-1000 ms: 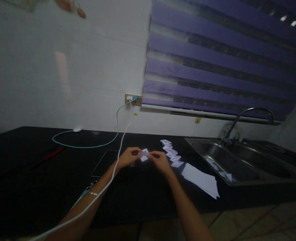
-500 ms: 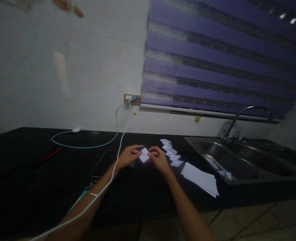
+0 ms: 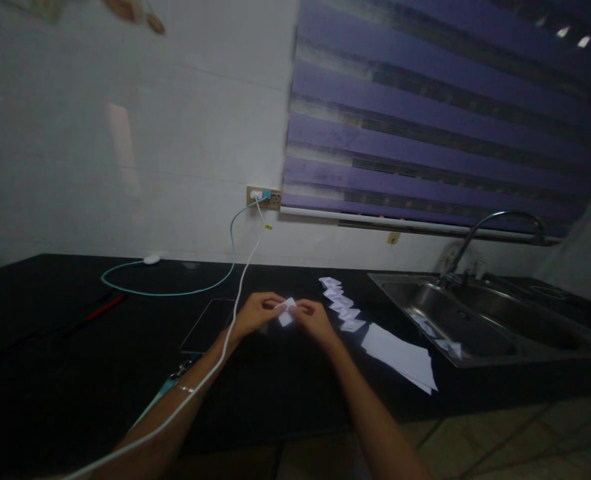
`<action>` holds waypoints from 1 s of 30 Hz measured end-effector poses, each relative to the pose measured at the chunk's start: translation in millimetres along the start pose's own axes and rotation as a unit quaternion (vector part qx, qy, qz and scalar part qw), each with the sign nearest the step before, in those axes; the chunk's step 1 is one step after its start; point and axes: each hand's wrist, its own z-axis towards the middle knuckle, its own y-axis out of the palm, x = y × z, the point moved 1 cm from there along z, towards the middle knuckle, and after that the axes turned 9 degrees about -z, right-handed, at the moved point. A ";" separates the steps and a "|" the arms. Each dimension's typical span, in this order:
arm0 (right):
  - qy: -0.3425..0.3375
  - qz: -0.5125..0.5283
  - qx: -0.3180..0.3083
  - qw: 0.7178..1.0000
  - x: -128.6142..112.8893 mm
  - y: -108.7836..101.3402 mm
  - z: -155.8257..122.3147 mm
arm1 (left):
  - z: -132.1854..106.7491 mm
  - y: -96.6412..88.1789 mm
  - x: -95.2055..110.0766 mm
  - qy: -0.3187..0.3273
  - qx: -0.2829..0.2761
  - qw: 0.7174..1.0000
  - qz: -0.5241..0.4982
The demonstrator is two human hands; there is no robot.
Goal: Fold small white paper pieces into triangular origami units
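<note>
A small folded white paper [image 3: 286,318] is held just above the black counter, between both my hands. My left hand [image 3: 258,312] pinches its left side with thumb and fingers. On the other side my right hand [image 3: 316,319] grips the right edge, fingers bent. The paper's fine creases are too small to make out. To the right of my right hand lies a row of several folded white paper pieces [image 3: 342,302]. Nearer to me is a stack of flat white paper sheets [image 3: 400,357].
A steel sink [image 3: 468,323] with a curved faucet [image 3: 495,217] is on the right; more folded papers [image 3: 448,347] lie at its edge. A dark tablet-like device [image 3: 206,326] lies by my left forearm. A white cable [image 3: 235,313] crosses that arm from the wall outlet [image 3: 264,198].
The small paper has changed from a flat diamond to a narrower, bent shape. My hands have drawn slightly closer together around it.
</note>
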 end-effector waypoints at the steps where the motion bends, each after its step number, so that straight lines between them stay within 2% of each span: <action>1: -0.004 0.003 0.000 1.000 -1.1 0.0 -0.5 | -0.3 0.5 0.7 0.002 0.000 1.000 -0.003; 8: -0.018 0.005 0.004 1.000 -1.4 -0.7 -0.5 | -1.0 1.2 1.7 0.021 0.000 1.000 -0.012; 20: -0.004 -0.033 0.057 0.998 -0.3 -3.2 0.8 | 3.0 1.5 -2.7 0.016 -0.008 1.000 -0.005; 25: 0.003 -0.037 0.067 0.997 0.8 -4.2 1.5 | 2.4 -2.3 -5.3 -0.038 -0.038 0.998 -0.033; 30: -0.028 -0.052 0.053 0.997 -0.8 -1.9 -0.5 | 4.9 -4.7 -13.6 -0.034 -0.051 0.998 -0.006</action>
